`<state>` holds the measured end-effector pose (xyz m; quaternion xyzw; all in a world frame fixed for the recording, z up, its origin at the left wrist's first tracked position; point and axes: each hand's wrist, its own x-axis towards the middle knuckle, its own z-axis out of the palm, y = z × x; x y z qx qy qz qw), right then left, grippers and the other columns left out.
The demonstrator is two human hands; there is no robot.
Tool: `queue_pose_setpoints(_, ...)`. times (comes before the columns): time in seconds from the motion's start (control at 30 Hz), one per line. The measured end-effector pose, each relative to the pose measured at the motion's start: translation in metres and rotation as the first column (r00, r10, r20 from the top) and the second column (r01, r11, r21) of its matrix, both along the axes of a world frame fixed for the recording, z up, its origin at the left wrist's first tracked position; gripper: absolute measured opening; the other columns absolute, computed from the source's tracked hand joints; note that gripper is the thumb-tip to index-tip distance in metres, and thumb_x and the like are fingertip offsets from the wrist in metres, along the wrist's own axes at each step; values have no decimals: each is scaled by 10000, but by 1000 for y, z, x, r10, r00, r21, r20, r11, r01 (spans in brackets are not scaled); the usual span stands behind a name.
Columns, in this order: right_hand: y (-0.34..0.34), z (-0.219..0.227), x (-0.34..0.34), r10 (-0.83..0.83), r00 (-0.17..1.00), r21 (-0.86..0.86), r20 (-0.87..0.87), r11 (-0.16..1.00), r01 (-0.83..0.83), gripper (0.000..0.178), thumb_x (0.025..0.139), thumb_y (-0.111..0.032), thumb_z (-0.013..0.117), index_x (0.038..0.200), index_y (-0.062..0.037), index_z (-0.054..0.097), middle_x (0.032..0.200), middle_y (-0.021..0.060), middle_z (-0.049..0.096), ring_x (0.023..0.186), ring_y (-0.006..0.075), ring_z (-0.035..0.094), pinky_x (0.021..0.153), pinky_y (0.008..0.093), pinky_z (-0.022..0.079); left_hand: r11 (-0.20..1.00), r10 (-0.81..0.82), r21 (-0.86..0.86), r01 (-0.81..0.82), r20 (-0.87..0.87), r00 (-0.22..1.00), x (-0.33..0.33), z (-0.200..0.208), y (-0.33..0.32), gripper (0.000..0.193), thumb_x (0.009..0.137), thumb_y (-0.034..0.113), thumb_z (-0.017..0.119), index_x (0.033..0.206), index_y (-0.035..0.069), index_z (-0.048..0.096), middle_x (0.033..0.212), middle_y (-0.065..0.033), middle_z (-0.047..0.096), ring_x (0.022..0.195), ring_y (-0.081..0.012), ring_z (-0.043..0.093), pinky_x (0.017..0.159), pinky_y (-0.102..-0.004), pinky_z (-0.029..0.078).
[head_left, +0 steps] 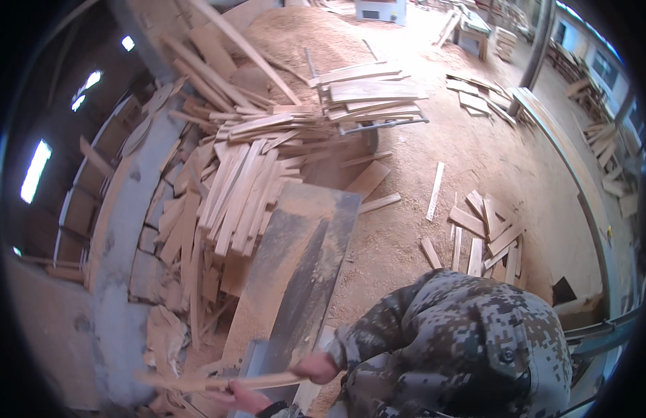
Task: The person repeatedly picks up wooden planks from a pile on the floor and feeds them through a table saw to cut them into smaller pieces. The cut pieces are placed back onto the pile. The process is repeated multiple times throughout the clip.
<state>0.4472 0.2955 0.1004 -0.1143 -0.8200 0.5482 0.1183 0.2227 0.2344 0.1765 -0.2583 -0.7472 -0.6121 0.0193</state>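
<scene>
A narrow, pale wooden strip (268,381) lies nearly level across the bottom of the view, its left end smeared by motion. My right hand (319,368), coming out of a camouflage sleeve, is closed round the strip's right end. Lower down, my left hand (246,400) grips the strip nearer its middle, with a dark cuff at the wrist. Just beyond both hands stretches a long machine table (295,261), dark and dusted with sawdust. A grey-blue metal part (254,359) stands at its near end, partly hidden by the strip and hands.
Left of the table lies a heap of wooden strips (239,191) beside a low concrete ledge (117,258). A rack stacked with boards (375,94) stands beyond. Scattered offcuts (487,223) cover the sawdust floor at right. A sawdust mound (302,35) rises at the back.
</scene>
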Motion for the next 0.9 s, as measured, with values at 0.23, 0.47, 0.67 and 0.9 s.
queue_pose_setpoints(0.23, 103, -27, 177, -561, 827, -715, -9, 582, 388, 738, 701, -211, 689, 1396, 32, 637, 1231, 155, 736, 1185, 218, 669, 1021, 397, 538, 861, -492, -189, 472, -74, 867, 129, -20, 112, 728, 929, 88, 545, 1599, -133, 367, 1636, -308, 453, 1538, -405, 438, 1279, -462, 322)
queue_pose_setpoints(0.47, 245, 69, 298, -936, 351, -569, -6, 292, 769, 688, 721, 23, 686, 1407, 19, 647, 1148, 95, 738, 1036, 186, 701, 906, 353, 576, 639, -706, -264, 722, 169, 687, 217, -53, 136, 590, 880, 46, 576, 1439, -143, 570, 1461, -301, 625, 1425, -430, 558, 1229, -475, 398)
queue_pose_setpoints(0.67, 517, 147, 273, -997, 4, -836, -73, 64, 545, 308, 966, -29, 646, 1271, 15, 631, 935, 76, 652, 759, 211, 647, 650, 344, 564, 300, -925, -359, 884, 117, 361, 282, -53, 221, 544, 889, 55, 589, 1410, -100, 616, 1395, -298, 660, 1341, -457, 607, 1184, -491, 432)
queue_pose_setpoints(0.9, 506, -53, 302, -931, -290, -256, 223, -343, 904, 338, 889, -169, 673, 1187, -18, 721, 1093, 232, 747, 1060, 433, 711, 1048, 516, 544, 67, -963, -408, 910, 211, 166, 340, -55, 368, 532, 917, 10, 554, 1439, -77, 606, 1422, -274, 655, 1362, -431, 598, 1195, -475, 423)
